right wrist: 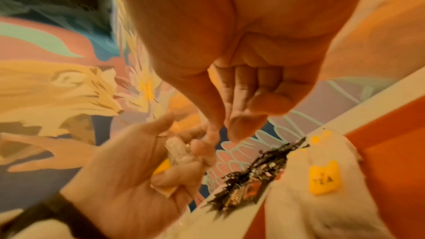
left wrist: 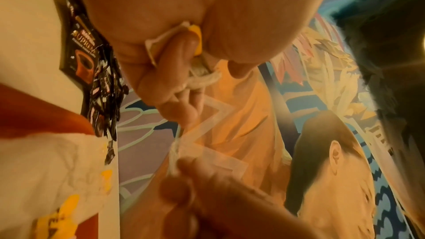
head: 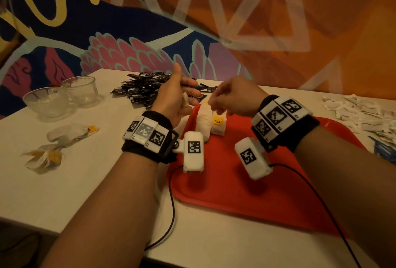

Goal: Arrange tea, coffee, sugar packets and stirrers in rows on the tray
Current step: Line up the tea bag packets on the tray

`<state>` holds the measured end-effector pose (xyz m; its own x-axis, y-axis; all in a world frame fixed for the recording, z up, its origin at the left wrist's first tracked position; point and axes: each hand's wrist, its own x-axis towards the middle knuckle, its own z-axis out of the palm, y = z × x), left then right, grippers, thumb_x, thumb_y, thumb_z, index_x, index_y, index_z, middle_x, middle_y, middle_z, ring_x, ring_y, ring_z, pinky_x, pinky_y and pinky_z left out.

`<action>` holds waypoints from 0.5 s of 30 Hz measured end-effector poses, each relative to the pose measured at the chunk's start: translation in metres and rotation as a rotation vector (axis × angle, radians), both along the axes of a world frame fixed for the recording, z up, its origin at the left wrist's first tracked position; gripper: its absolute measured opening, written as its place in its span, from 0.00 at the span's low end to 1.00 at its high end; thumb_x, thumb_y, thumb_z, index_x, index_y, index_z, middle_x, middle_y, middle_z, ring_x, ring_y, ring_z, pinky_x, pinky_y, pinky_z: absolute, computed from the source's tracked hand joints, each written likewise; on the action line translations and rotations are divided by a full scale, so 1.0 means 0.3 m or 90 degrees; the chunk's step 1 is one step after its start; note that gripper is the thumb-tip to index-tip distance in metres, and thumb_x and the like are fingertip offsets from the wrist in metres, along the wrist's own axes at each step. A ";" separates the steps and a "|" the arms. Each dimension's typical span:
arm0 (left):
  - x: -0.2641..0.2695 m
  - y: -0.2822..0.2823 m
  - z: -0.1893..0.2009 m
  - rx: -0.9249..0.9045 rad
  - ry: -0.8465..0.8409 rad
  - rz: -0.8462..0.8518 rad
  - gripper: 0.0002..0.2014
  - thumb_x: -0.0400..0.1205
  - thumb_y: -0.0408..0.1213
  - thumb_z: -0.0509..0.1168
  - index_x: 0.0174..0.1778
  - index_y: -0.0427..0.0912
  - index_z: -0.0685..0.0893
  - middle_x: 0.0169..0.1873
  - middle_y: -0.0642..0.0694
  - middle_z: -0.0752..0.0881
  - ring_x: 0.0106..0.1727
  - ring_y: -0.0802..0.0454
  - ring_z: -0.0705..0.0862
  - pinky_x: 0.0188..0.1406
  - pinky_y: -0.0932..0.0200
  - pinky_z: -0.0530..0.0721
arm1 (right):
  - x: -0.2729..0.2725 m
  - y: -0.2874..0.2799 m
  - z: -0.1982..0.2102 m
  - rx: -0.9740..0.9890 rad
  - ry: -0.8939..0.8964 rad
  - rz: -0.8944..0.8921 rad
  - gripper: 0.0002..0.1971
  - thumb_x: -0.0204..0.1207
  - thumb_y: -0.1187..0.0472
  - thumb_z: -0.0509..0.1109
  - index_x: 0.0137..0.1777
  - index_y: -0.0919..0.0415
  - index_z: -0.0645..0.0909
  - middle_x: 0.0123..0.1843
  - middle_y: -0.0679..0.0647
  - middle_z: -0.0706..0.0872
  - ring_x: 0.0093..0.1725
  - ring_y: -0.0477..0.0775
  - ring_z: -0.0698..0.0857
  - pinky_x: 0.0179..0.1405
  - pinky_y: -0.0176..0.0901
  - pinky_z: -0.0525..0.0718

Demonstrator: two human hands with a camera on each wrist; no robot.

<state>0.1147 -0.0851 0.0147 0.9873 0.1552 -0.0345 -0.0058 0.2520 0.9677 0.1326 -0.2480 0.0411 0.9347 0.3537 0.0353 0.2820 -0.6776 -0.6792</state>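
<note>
Glass bowls (head: 62,98), 2 of them, stand touching at the far left of the white table (head: 64,186), and nearer the person 2 loose tea bags (head: 71,132) lie on the bare tabletop, one with a yellow tag showing. Behind them, toward the wall, a heap of black coffee sachets (head: 141,88) is spread out just beyond the tray's far left corner. The left hand (head: 175,100) is raised above that corner, thumb up, its fingers curled round a crumpled white tea bag (left wrist: 202,72) whose yellow tag peeks out by the palm. A thin string (left wrist: 176,148) runs from this bag to the right hand (head: 233,96), which pinches it between thumb and forefinger, the other fingers folded in. Below the 2 hands, 2 tea bags (head: 211,123) stand side by side, touching, in the far left corner of the red tray (head: 246,199); the right one shows a yellow label reading TEA. Both wrists carry black straps with white marker blocks, and black cables trail from them across the tray and table. At the far right, white sugar packets (head: 360,113) lie scattered on the table beside the tray, with something blue at the picture's edge, too cut off to identify.
</note>
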 end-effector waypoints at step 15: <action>0.007 -0.030 -0.023 0.016 -0.009 -0.134 0.38 0.82 0.71 0.43 0.70 0.42 0.76 0.58 0.34 0.81 0.23 0.56 0.73 0.13 0.68 0.67 | -0.047 0.048 -0.091 0.142 -0.088 0.045 0.04 0.75 0.54 0.78 0.48 0.48 0.88 0.48 0.41 0.88 0.41 0.34 0.80 0.39 0.30 0.71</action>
<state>0.1169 -0.0940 0.0077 0.9984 -0.0532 -0.0197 0.0312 0.2246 0.9740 0.1184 -0.2337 0.0138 0.8887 0.3875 0.2452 0.4240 -0.4910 -0.7610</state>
